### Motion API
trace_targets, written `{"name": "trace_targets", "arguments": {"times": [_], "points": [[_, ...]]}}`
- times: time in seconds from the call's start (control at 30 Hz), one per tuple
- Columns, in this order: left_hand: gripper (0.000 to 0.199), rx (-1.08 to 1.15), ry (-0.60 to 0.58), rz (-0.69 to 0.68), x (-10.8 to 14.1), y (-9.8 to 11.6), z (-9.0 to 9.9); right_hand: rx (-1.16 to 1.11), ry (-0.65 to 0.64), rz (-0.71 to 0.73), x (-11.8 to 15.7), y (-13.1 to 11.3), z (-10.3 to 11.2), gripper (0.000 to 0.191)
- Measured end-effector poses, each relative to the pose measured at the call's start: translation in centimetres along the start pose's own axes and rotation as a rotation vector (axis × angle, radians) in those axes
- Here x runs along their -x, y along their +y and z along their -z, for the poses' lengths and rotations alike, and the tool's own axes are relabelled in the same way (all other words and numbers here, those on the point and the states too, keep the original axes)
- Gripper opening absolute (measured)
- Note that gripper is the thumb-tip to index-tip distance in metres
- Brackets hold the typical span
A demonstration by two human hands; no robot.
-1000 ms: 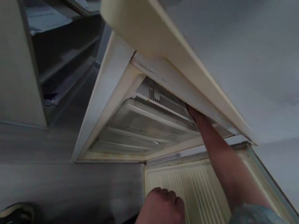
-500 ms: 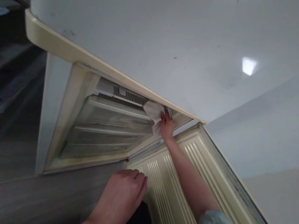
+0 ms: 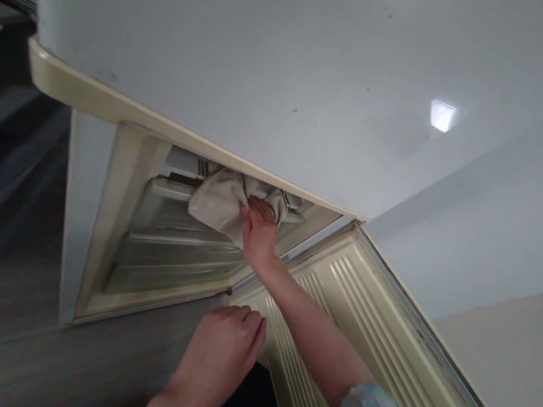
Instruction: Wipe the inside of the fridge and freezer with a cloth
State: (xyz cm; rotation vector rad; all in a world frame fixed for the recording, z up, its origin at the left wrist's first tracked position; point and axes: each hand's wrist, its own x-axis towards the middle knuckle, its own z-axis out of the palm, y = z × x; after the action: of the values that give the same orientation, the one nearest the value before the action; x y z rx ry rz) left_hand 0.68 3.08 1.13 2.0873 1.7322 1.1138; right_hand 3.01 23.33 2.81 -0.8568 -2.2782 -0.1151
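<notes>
My right hand reaches into the upper part of an open freezer compartment, fingers closed on a pale beige cloth. The bunched cloth hangs over the top shelf front and covers most of the grey vented panel. Some fingertips are hidden in its folds. My left hand is held low in front of my body, back upward and fingers curled into a loose fist, with nothing seen in it. The freezer door, cream and ribbed inside, stands wide open at the right, beneath my right forearm.
The glossy white top of the appliance, with a cream front edge, spans the upper view. A dark shelf area with papers lies at the left. Grey flooring shows below, and a white wall stands at the right.
My right hand has moved leftward with the cloth, from the right corner toward the middle of the compartment. The cloth now covers more of the vented panel. My left hand stays in place.
</notes>
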Motion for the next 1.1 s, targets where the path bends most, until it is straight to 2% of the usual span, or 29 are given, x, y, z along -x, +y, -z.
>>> {"name": "trace_targets", "arguments": {"times": [0.13,0.2,0.27,0.37,0.43,0.53,0.63,0.67,0.73,0.77,0.8,0.9,0.97,1.03,1.1], "points": [[0.034,-0.019,-0.092,0.047,-0.5,-0.5,-0.2,-0.1,-0.072,0.16,-0.7,-3.9,-0.9,0.033],[0.034,-0.033,-0.15,0.066,-0.9,-0.8,-0.3,-0.169,-0.144,0.211,-0.4,-5.2,-0.3,0.032],[0.033,-0.06,-0.242,0.074,-1.3,-1.2,-0.4,-0.245,-0.196,0.182,0.6,-5.8,0.8,0.032],[0.036,-0.127,-0.404,0.104,-1.6,-1.9,-0.8,-0.331,-0.211,-0.083,4.0,-5.3,2.5,0.037],[0.038,-0.197,-0.43,0.144,-1.6,-2.4,-1.0,-0.398,-0.169,-0.339,7.3,-4.4,3.4,0.041],[0.037,-0.143,-0.416,0.218,-1.2,-3.0,-0.8,-0.566,-0.042,-0.677,12.8,-3.0,4.2,0.044],[0.036,0.055,-0.339,0.363,-0.4,-3.3,-0.6,-0.75,0.051,-0.891,17.0,-2.9,4.8,0.048],[0.044,0.101,-0.292,0.404,0.0,-3.4,-0.7,-0.813,0.062,-0.933,17.9,-3.2,5.0,0.048],[0.074,0.161,-0.242,0.432,0.7,-3.6,-1.1,-0.96,0.043,-0.979,19.0,-4.1,5.4,0.047],[0.082,0.176,-0.258,0.418,1.0,-3.7,-1.4,-1.037,0.028,-0.99,19.2,-4.5,5.5,0.046],[0.078,0.179,-0.289,0.395,1.2,-3.8,-1.6,-1.1,0.013,-1.0,19.3,-4.9,5.6,0.045],[0.044,0.121,-0.318,0.365,1.2,-4.0,-1.6,-1.164,0.019,-1.051,18.3,-4.7,5.1,0.045],[0.041,0.066,-0.212,0.372,0.8,-4.1,-1.0,-1.216,0.078,-1.13,16.4,-3.6,4.2,0.041],[0.046,0.006,-0.067,0.417,0.3,-4.1,0.0,-1.316,0.102,-1.203,13.6,-2.1,2.9,0.028],[0.05,-0.062,0.032,0.497,-0.1,-4.1,1.0,-1.264,0.038,-1.166,10.3,-0.8,1.4,0.018]]}}
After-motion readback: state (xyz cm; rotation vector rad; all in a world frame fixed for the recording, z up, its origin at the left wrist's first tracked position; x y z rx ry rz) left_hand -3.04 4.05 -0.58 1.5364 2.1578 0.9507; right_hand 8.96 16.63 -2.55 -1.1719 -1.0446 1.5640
